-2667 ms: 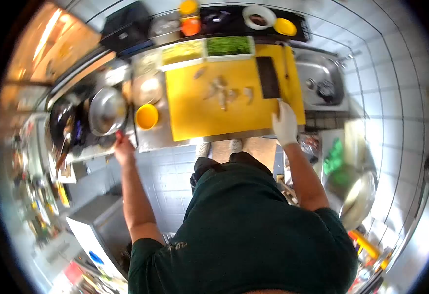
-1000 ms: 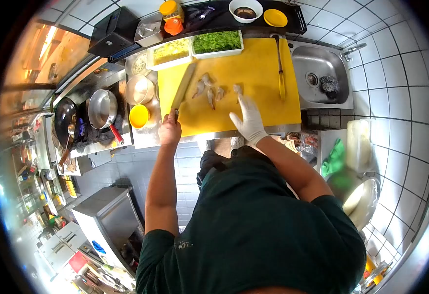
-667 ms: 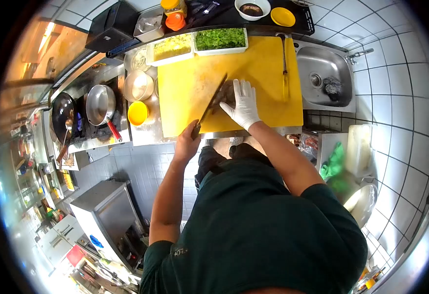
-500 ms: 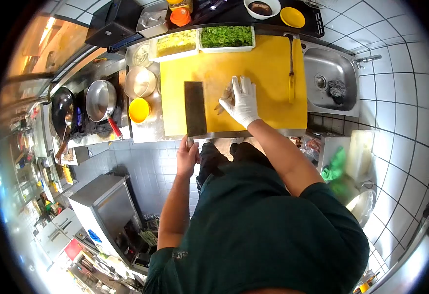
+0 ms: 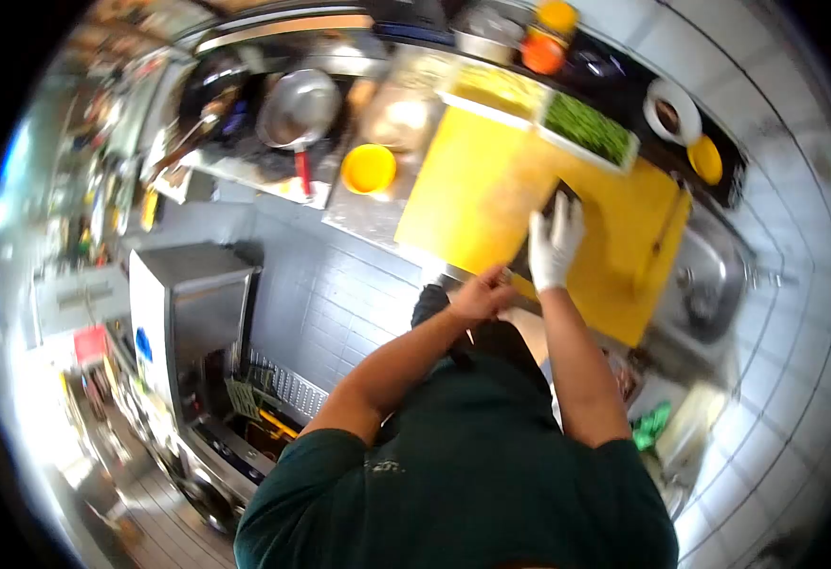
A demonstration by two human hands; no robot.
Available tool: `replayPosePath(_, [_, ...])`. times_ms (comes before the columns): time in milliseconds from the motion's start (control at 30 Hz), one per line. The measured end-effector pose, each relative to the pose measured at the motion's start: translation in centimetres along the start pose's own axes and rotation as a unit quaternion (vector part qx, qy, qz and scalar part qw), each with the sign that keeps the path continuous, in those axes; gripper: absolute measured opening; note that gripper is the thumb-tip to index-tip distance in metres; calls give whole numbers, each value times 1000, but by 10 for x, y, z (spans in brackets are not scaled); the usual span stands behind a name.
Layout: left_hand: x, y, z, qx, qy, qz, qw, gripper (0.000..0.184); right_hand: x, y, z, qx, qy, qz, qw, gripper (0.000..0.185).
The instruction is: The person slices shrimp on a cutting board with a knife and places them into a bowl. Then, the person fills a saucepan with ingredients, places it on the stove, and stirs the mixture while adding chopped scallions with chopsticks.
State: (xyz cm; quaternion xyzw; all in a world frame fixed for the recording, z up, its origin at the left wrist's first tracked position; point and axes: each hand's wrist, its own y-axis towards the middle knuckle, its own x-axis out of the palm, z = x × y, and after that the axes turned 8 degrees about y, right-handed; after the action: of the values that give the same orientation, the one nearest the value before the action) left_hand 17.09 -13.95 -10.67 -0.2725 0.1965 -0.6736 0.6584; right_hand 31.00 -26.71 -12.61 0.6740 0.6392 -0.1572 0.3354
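Observation:
My bare left hand [image 5: 487, 293] is closed around the handle of a cleaver at the near edge of the yellow cutting board [image 5: 477, 204]. The dark cleaver blade [image 5: 523, 262] extends up from it and is partly covered by my right hand [image 5: 557, 245]. That hand wears a white glove. Its fingers are stretched out and slightly apart over the blade. Anything beneath the glove is hidden, and the view is blurred. Beyond the board's far edge are a tray of chopped greens [image 5: 588, 127] and a tray of pale yellow pieces [image 5: 499, 91].
A long-handled tool [image 5: 660, 232] lies on the board's right side, beside the sink [image 5: 709, 270]. To the left are a yellow bowl [image 5: 369, 169] and a red-handled pan [image 5: 299, 109] on the stove. A white bowl [image 5: 671, 112] of dark liquid stands behind.
The view has swung, so the board appears tilted. My left hand and the cleaver have moved right, up to my gloved right hand, which now lies over the blade. The brownish food pieces are no longer visible.

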Motion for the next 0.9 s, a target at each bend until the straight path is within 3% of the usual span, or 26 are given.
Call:
replayPosePath(100, [-12,-6,1,35,-52,-35,997,54,2,-3,-13,39,29,-17,999,57])
replayPosePath(167, [-27,-22,21,19,-80,-80,993,55,4,-1,-28,11,14,-7,1000,53])
replayPosePath(267, [-50,-52,42,26,-131,-38,990,58,9,13,-74,-61,-7,-13,998,50])
replayPosePath(367, [-91,-84,63,52,-197,4,979,60,24,36,-161,-150,0,-34,988,45])
replayPosePath(500, [-169,-126,92,134,-320,32,937,62,70,71,-306,-212,33,-173,961,45])
replayPosePath(600, [-236,-144,117,164,-413,126,887,53,147,86,-392,-334,33,-195,922,45])
replayPosePath(667, [-291,-152,134,195,-456,161,854,49,213,93,-446,-356,39,-244,901,45])
replayPosePath(767, [-388,-148,164,208,-457,208,839,40,327,109,-510,-439,40,-245,863,38])
replayPosePath(900, [-515,-131,200,211,-514,217,803,27,450,135,-582,-396,4,-376,837,38])
